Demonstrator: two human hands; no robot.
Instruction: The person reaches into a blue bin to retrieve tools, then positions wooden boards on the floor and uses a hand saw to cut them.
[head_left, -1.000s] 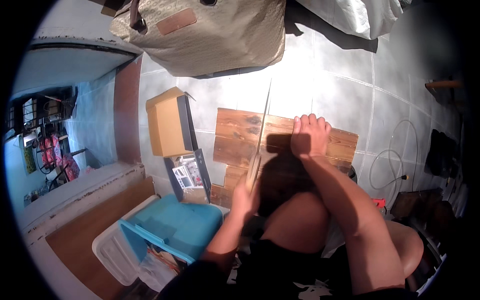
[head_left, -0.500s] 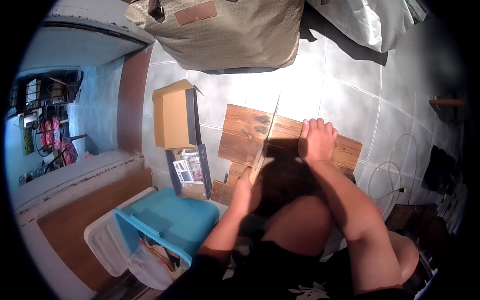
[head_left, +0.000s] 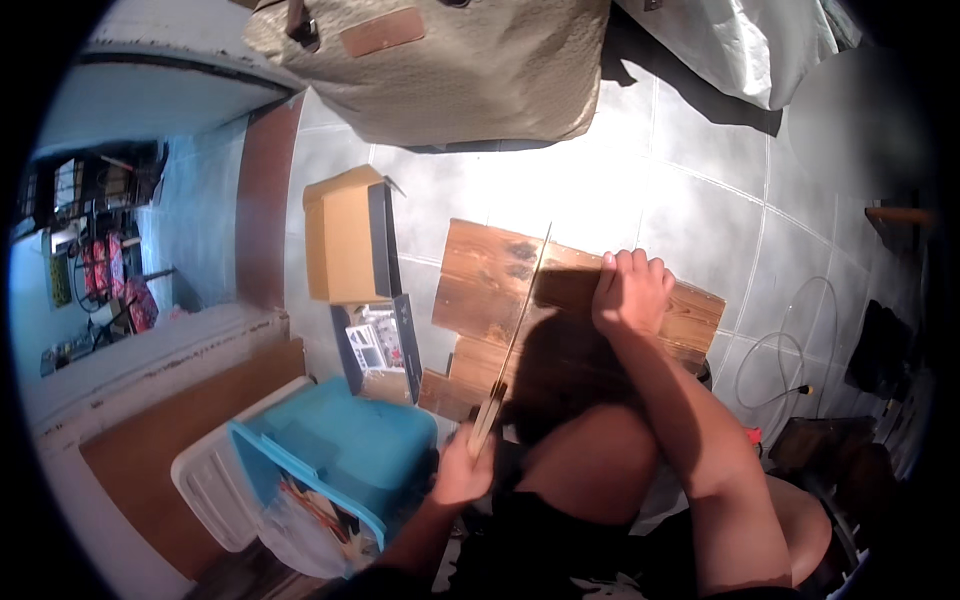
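Observation:
A handsaw [head_left: 487, 420] with a light wooden handle is gripped in my left hand [head_left: 467, 468], close to my knee. Its thin blade, seen nearly edge-on, slants away across a brown wooden board [head_left: 478, 262] made of joined planks. My right hand [head_left: 635, 292] presses on this board right of the blade, its fingers bent over the far edge. Shadow darkens the middle of the board, so any cut line there is hard to make out. My bent knee [head_left: 600, 455] is close to the board's near side.
Left of the board lie an open cardboard box [head_left: 345, 240] and a dark tray [head_left: 400, 345] with small packets. Nearer is a blue plastic bin [head_left: 350, 430] on its side, with things inside. A large beige bag [head_left: 480, 80] stands beyond; a pale cable [head_left: 740, 370] coils at right.
My left hand has pulled the saw back toward me and slightly left, so more of the handle shows near my knee. My right hand stays on the board.

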